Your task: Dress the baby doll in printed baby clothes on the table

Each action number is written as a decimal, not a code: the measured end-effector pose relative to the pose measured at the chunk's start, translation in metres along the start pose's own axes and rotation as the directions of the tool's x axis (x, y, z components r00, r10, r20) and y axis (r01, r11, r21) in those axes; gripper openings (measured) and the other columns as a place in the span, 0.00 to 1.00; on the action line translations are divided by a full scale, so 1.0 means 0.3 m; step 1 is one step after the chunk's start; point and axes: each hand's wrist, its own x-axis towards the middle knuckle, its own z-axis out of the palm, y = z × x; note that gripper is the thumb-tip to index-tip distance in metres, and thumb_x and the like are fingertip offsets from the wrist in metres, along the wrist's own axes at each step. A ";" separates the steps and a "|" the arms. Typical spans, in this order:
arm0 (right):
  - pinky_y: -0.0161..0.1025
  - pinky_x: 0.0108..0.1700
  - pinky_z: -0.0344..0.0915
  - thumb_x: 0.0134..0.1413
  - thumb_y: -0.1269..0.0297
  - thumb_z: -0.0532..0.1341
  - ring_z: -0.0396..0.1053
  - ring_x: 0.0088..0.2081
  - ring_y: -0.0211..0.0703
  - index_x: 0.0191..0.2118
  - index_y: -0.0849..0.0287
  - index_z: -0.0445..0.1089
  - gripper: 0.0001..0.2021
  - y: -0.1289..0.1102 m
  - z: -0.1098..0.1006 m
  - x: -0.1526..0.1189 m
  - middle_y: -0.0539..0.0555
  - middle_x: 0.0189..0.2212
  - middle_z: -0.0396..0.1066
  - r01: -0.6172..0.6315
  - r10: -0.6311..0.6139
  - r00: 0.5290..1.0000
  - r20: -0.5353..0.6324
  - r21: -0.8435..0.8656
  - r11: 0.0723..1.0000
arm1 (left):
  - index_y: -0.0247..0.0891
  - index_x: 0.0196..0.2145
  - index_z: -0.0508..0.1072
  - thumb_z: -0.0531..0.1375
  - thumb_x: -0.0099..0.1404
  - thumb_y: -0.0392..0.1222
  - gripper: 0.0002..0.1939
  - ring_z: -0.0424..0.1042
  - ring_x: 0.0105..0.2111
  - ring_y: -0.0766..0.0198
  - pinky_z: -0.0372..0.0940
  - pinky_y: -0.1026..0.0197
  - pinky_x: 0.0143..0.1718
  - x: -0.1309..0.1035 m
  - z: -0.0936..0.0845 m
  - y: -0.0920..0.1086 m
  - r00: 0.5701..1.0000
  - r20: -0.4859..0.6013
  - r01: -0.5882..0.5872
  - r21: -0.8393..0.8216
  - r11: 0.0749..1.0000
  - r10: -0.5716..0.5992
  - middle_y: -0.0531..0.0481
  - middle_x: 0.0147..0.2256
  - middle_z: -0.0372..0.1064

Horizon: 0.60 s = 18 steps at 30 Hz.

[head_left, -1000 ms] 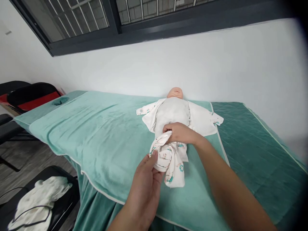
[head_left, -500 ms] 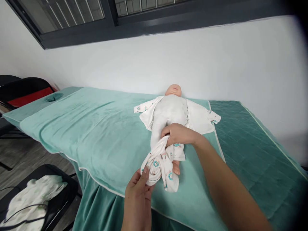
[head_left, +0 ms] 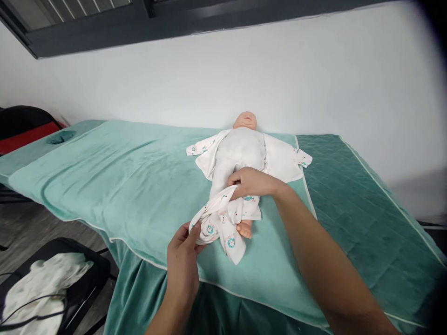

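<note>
A baby doll point(head_left: 240, 146) lies on its back on the green bed, head toward the wall. An open white printed jacket point(head_left: 284, 160) is on its arms and spread to both sides. White printed baby trousers point(head_left: 228, 232) are bunched around its lower legs, and one bare foot point(head_left: 245, 228) shows past a cuff. My left hand point(head_left: 183, 253) pinches the bunched cloth at its left edge. Closed on the upper edge of the same trousers, my right hand point(head_left: 249, 182) sits between the doll's legs. The doll's other foot is hidden by the cloth.
The bed point(head_left: 122, 177) has a light green cover, with a darker quilted sheet point(head_left: 363, 200) to the right. A white wall and dark window frame stand behind. At lower left, a black chair point(head_left: 92, 279) holds a crumpled pale cloth point(head_left: 45, 288) and a dark cable.
My left hand has moved left and slightly up, drawing the trousers' edge outward. My right hand keeps its grip by the legs. The whole view has shifted somewhat.
</note>
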 end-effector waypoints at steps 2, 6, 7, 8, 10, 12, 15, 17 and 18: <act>0.34 0.28 0.50 0.41 0.56 0.67 0.60 0.29 0.36 0.28 0.58 0.73 0.11 -0.004 -0.002 -0.002 0.45 0.25 0.66 0.012 -0.012 1.000 -0.002 0.002 1.000 | 0.33 0.41 0.78 0.69 0.54 0.52 0.22 0.74 0.38 0.58 0.72 0.56 0.42 0.001 0.002 0.010 0.999 0.035 0.026 0.043 0.999 -0.028 0.44 0.40 0.76; 0.34 0.29 0.51 0.42 0.56 0.66 0.58 0.29 0.36 0.26 0.58 0.70 0.10 -0.007 -0.004 -0.006 0.45 0.24 0.64 0.032 -0.032 0.999 -0.023 0.030 0.999 | 0.33 0.38 0.78 0.68 0.54 0.54 0.21 0.73 0.37 0.60 0.71 0.58 0.42 0.001 0.013 0.045 0.991 0.128 0.028 0.129 0.991 -0.045 0.45 0.37 0.75; 0.34 0.29 0.51 0.42 0.56 0.66 0.59 0.29 0.36 0.26 0.58 0.70 0.10 -0.006 -0.004 -0.007 0.45 0.24 0.64 0.038 -0.037 0.999 -0.030 0.038 0.999 | 0.34 0.38 0.78 0.68 0.54 0.53 0.20 0.72 0.36 0.61 0.70 0.59 0.42 0.001 0.016 0.053 0.986 0.159 0.024 0.139 0.990 -0.046 0.46 0.36 0.75; 0.34 0.29 0.51 0.42 0.56 0.66 0.59 0.29 0.36 0.26 0.58 0.70 0.10 -0.004 -0.004 -0.007 0.45 0.24 0.64 0.041 -0.039 0.999 -0.037 0.046 0.998 | 0.34 0.37 0.78 0.68 0.55 0.53 0.19 0.72 0.36 0.62 0.70 0.59 0.42 0.003 0.017 0.059 0.979 0.198 0.022 0.146 0.989 -0.051 0.47 0.35 0.74; 0.34 0.30 0.52 0.42 0.56 0.65 0.60 0.30 0.37 0.27 0.58 0.71 0.10 0.001 -0.005 -0.007 0.46 0.25 0.65 0.042 -0.039 0.998 -0.050 0.064 0.997 | 0.35 0.37 0.77 0.67 0.57 0.53 0.18 0.71 0.35 0.63 0.69 0.61 0.42 0.012 0.018 0.065 0.957 0.283 0.023 0.159 0.987 -0.068 0.48 0.34 0.74; 0.34 0.30 0.52 0.43 0.56 0.65 0.61 0.31 0.38 0.29 0.58 0.72 0.11 0.005 -0.007 -0.006 0.46 0.27 0.66 0.042 -0.038 0.997 -0.062 0.075 0.996 | 0.36 0.37 0.76 0.65 0.59 0.53 0.17 0.71 0.36 0.64 0.68 0.62 0.42 0.025 0.015 0.069 0.931 0.356 0.013 0.168 0.986 -0.073 0.48 0.36 0.74; 0.34 0.31 0.53 0.43 0.57 0.65 0.62 0.31 0.39 0.32 0.59 0.72 0.11 0.007 -0.012 -0.006 0.47 0.28 0.67 0.050 -0.043 0.996 -0.078 0.090 0.995 | 0.36 0.39 0.76 0.64 0.62 0.52 0.16 0.71 0.36 0.63 0.67 0.62 0.41 0.046 0.014 0.080 0.900 0.430 -0.005 0.177 0.984 -0.073 0.47 0.38 0.74; 0.34 0.31 0.54 0.43 0.57 0.66 0.62 0.32 0.39 0.32 0.59 0.72 0.12 0.006 -0.014 -0.008 0.47 0.28 0.67 0.058 -0.048 0.995 -0.085 0.116 0.992 | 0.36 0.41 0.76 0.63 0.63 0.51 0.16 0.71 0.36 0.63 0.67 0.61 0.41 0.057 0.020 0.093 0.880 0.469 -0.012 0.169 0.986 -0.070 0.47 0.38 0.74; 0.34 0.31 0.54 0.43 0.56 0.66 0.62 0.32 0.39 0.32 0.59 0.72 0.12 0.005 -0.014 -0.010 0.47 0.28 0.67 0.061 -0.049 0.995 -0.089 0.135 0.989 | 0.36 0.42 0.75 0.63 0.64 0.51 0.16 0.71 0.36 0.63 0.67 0.61 0.41 0.062 0.025 0.100 0.871 0.488 -0.015 0.161 0.987 -0.066 0.47 0.38 0.74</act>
